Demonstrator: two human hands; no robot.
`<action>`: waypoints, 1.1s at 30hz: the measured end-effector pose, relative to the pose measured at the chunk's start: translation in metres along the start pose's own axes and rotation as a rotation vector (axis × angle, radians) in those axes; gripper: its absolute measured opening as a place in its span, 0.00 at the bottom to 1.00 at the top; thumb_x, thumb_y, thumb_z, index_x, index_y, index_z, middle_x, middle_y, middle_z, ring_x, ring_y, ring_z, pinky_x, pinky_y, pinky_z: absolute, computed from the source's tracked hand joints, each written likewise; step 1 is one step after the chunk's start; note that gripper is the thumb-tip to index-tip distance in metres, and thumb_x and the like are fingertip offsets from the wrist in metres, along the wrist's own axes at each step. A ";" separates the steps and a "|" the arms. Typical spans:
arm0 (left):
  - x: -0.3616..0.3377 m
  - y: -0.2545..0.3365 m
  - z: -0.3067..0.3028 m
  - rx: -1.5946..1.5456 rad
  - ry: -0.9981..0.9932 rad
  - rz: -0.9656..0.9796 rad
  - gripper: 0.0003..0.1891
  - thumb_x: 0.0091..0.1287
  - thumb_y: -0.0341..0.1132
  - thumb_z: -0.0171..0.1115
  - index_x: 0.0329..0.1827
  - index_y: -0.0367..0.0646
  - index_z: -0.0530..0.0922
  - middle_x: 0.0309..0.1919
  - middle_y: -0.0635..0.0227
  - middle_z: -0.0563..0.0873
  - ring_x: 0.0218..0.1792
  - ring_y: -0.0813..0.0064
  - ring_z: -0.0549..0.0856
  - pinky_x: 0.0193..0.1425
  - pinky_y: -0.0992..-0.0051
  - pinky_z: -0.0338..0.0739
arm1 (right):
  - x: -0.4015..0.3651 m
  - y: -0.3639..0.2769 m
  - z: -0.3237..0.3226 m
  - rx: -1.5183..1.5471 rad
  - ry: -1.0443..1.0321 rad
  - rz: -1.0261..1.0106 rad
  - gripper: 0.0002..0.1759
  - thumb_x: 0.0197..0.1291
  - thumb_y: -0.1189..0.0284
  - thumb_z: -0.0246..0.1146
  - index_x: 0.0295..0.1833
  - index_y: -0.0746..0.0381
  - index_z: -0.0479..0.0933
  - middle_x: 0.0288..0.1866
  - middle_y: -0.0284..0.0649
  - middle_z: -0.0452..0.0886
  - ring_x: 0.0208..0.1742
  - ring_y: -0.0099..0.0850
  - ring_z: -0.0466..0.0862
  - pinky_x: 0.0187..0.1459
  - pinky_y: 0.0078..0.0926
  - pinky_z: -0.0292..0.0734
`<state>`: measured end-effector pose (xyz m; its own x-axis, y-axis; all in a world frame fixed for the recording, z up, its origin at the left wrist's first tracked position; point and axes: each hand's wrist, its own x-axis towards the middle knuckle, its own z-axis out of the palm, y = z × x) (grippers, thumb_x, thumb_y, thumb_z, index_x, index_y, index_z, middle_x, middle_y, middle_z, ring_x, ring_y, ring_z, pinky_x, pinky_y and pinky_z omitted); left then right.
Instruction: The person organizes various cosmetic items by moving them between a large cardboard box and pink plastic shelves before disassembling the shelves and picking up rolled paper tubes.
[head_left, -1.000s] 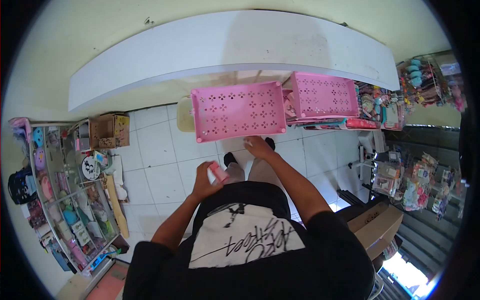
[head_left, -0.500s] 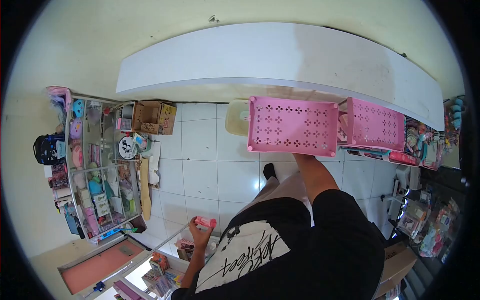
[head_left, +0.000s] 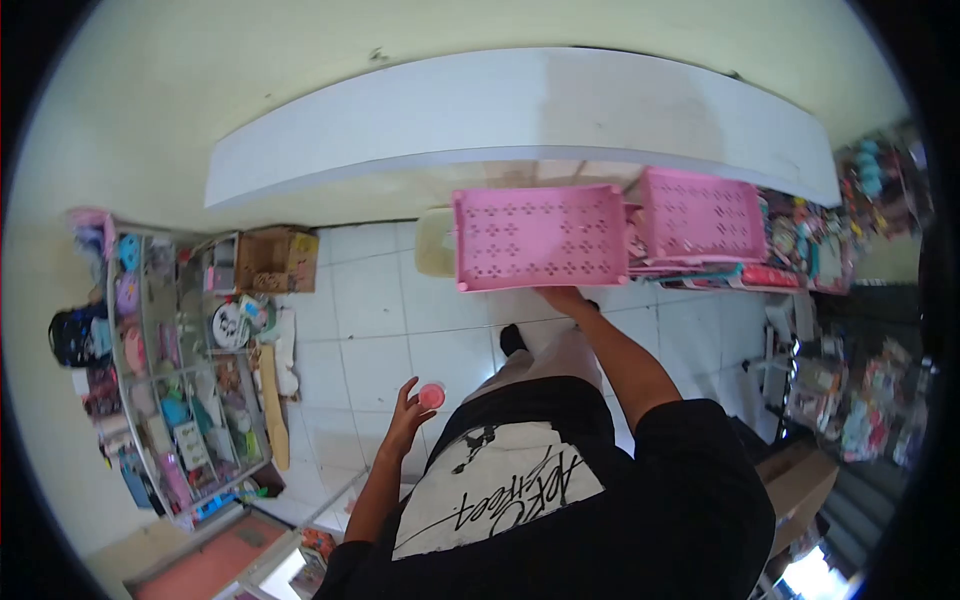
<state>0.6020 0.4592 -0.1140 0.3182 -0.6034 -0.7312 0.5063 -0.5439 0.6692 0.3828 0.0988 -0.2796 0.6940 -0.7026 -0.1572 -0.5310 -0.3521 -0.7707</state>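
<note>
My left hand [head_left: 405, 410] is out over the tiled floor, its fingers round a small pink cylindrical item [head_left: 431, 396] whose round end faces up. My right hand [head_left: 562, 298] is at the lower edge of a pink perforated basket [head_left: 541, 238]; most of its fingers are hidden beneath the basket. A second pink basket [head_left: 703, 216] stands just to the right of the first. Behind the first basket's left side, a pale yellow tub [head_left: 434, 243] shows in part.
A long white shelf [head_left: 400, 115] runs above the baskets. At the left are a glass display case [head_left: 160, 300] with toys and an open cardboard box [head_left: 270, 262]. Packaged goods [head_left: 865, 400] hang at the right. Another cardboard box [head_left: 800, 490] is at the lower right.
My left hand has moved up and slightly right with the pink item, which has turned end-up. The view has shifted, and the baskets appear further left. My right hand remains at the first basket.
</note>
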 end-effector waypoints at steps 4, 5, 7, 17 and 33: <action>0.047 0.028 0.063 -0.126 -0.465 -0.117 0.48 0.54 0.40 0.67 0.78 0.51 0.51 0.69 0.53 0.67 0.68 0.54 0.71 0.70 0.53 0.67 | -0.111 0.001 -0.037 0.215 -0.157 0.241 0.23 0.62 0.57 0.64 0.53 0.63 0.76 0.41 0.43 0.84 0.44 0.33 0.83 0.47 0.31 0.77; 0.055 0.036 0.087 -0.181 -0.572 -0.169 0.50 0.50 0.36 0.68 0.79 0.51 0.51 0.70 0.53 0.66 0.68 0.55 0.71 0.71 0.53 0.66 | -0.140 0.002 -0.051 0.199 -0.106 0.280 0.23 0.62 0.57 0.64 0.53 0.63 0.76 0.41 0.43 0.84 0.44 0.33 0.83 0.47 0.31 0.77; 0.066 0.045 0.137 -0.133 -0.755 -0.189 0.52 0.49 0.34 0.68 0.79 0.51 0.50 0.70 0.53 0.66 0.69 0.55 0.70 0.72 0.54 0.66 | -0.198 -0.006 -0.091 0.252 -0.095 0.362 0.20 0.63 0.60 0.64 0.52 0.64 0.75 0.40 0.40 0.83 0.43 0.29 0.82 0.46 0.29 0.77; 0.005 0.072 0.405 0.049 -1.421 -0.193 0.53 0.49 0.27 0.68 0.80 0.46 0.48 0.67 0.54 0.68 0.68 0.54 0.72 0.66 0.60 0.74 | -0.399 -0.046 -0.223 1.543 0.687 0.243 0.27 0.56 0.68 0.57 0.62 0.64 0.68 0.49 0.41 0.78 0.44 0.35 0.83 0.54 0.38 0.78; -0.070 -0.085 0.690 0.117 -1.255 -0.625 0.22 0.72 0.39 0.54 0.66 0.42 0.69 0.62 0.52 0.76 0.54 0.55 0.83 0.45 0.61 0.86 | -0.587 0.029 -0.318 1.405 1.105 0.300 0.13 0.67 0.64 0.62 0.50 0.58 0.69 0.35 0.34 0.76 0.32 0.25 0.79 0.36 0.25 0.75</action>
<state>-0.0165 0.1456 -0.0286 -0.8799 -0.3253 -0.3463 0.2081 -0.9191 0.3347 -0.1946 0.3038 -0.0136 -0.2559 -0.8856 -0.3875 0.6040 0.1665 -0.7794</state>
